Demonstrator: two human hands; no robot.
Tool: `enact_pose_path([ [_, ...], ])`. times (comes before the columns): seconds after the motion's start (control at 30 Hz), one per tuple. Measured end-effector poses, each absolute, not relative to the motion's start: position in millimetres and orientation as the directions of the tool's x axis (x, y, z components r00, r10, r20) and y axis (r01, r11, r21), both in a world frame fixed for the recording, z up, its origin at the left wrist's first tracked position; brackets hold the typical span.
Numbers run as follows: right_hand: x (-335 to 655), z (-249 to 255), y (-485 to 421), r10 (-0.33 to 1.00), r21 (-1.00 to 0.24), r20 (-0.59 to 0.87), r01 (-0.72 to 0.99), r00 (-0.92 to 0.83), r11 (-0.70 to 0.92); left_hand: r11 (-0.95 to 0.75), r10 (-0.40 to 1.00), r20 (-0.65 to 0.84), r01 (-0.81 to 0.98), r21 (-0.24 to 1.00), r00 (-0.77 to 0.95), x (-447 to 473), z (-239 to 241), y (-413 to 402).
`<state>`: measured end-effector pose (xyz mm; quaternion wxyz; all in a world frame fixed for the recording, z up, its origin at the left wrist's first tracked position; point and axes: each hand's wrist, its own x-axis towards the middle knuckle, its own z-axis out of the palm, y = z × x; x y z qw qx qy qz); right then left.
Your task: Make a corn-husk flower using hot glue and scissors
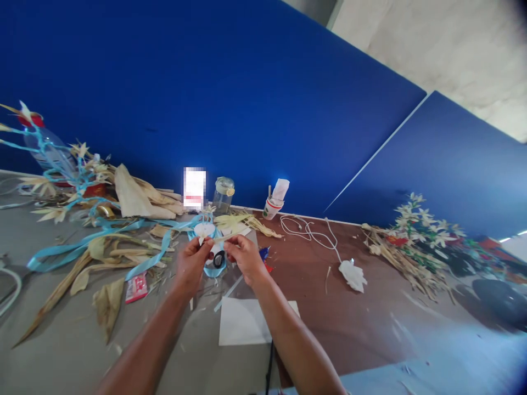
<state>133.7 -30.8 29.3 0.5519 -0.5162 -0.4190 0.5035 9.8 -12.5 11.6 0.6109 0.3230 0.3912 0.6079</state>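
My left hand [192, 259] and my right hand [244, 255] are raised together over the table, both pinched on a thin pale strip of dried husk [220, 238] stretched between them. A small white husk flower [204, 230] sits at the strip's left end, just above my left fingers. Below my hands lie a light-blue ribbon roll [216, 267] and black scissors [219, 258]. A white sheet of paper [242, 322] lies on the table under my right forearm.
Dried corn husks [135, 198] and blue ribbon [66, 251] litter the left. A glass jar [223, 194], paper cup [272, 207] and white cable [308, 230] stand by the blue wall [230, 93]. Finished husk flowers [415, 236] lie right.
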Motion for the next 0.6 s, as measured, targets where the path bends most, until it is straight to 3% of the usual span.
enact_pose_path([
  [0.6,130,30,-19,0.957,-0.964,-0.045,-0.264,0.285,0.033,0.145,0.989,-0.141,-0.545,0.826,0.049,9,11,-14],
])
